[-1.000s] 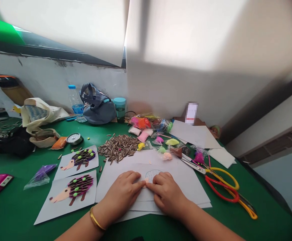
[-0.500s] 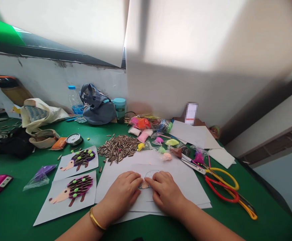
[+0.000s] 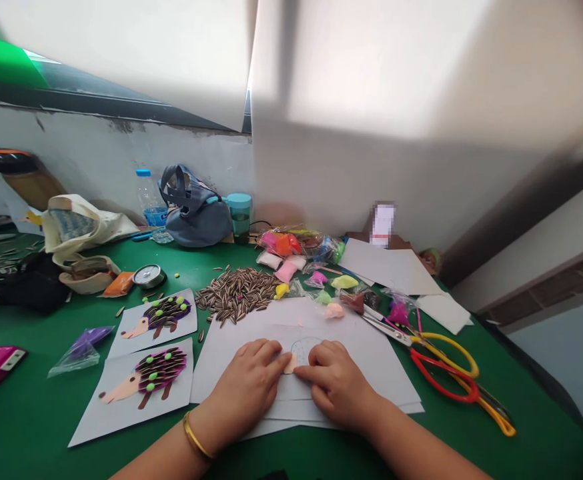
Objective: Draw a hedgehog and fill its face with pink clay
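Note:
A small flattened piece of peach clay point(image 3: 290, 364) lies on white paper point(image 3: 341, 390), at the left side of a drawn outline point(image 3: 305, 347) with small marks inside. My left hand point(image 3: 252, 377), with a gold bangle at the wrist, rests on the paper with fingers extended, the fingertips at the clay's left edge. From the other side, my right hand point(image 3: 340, 377) points its index finger onto the clay's right edge; its other fingers are bent and hold nothing visible. Part of the outline is hidden by the right hand.
Two hedgehog pictures point(image 3: 141, 387) lie at left. Striped sunflower seeds point(image 3: 239, 293) are heaped behind the paper. Bagged coloured clay point(image 3: 286, 270) sits at the back, and scissors point(image 3: 441, 373) lie at right. Bags, a bottle point(image 3: 150, 200) and a cup point(image 3: 240, 217) stand along the wall.
The fingers have shifted slightly apart, so more of the peach clay and the drawn outline shows. The right index finger has moved down to the clay's lower right edge.

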`<state>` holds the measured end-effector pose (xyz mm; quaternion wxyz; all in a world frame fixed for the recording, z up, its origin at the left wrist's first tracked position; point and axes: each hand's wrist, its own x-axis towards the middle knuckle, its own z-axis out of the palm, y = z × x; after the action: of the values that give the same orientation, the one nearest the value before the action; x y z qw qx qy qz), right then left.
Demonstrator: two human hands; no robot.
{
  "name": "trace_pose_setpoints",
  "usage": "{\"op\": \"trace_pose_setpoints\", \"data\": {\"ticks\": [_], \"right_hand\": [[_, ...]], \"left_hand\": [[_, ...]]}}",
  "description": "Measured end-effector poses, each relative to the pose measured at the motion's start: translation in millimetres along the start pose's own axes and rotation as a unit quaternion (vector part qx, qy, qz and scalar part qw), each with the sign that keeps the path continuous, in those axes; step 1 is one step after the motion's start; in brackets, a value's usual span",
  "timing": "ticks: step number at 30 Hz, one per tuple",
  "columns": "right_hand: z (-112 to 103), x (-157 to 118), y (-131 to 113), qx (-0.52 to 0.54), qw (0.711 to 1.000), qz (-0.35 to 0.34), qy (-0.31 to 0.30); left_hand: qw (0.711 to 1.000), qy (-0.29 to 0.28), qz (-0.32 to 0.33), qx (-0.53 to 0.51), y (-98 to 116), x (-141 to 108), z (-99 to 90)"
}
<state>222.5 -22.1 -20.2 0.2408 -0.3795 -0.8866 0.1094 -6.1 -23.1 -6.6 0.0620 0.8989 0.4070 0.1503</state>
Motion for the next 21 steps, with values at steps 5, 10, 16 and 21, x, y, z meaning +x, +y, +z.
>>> {"op": "trace_pose_setpoints", "data": {"ticks": [5, 10, 16, 21], "right_hand": [[0.5, -0.5, -1.6, -0.007, 1.0, -0.006, -0.013], [1.1, 0.7, -3.0, -0.017, 0.999, -0.011, -0.03], [0.9, 0.6, -1.8, -0.001, 1.0, -0.006, -0.009], [1.3, 0.5, -2.7, 0.001, 1.0, -0.008, -0.021]], "left_hand": [[1.0, 0.007, 0.003, -0.006, -1.1, 0.4, 1.1], [1.0, 0.022, -0.001, -0.017, -0.8, 0.5, 0.8], [1.0, 0.008, -0.006, -0.018, -0.7, 0.2, -0.3], [0.999, 0.015, -0.004, -0.029, -0.9, 0.5, -0.5]]}}
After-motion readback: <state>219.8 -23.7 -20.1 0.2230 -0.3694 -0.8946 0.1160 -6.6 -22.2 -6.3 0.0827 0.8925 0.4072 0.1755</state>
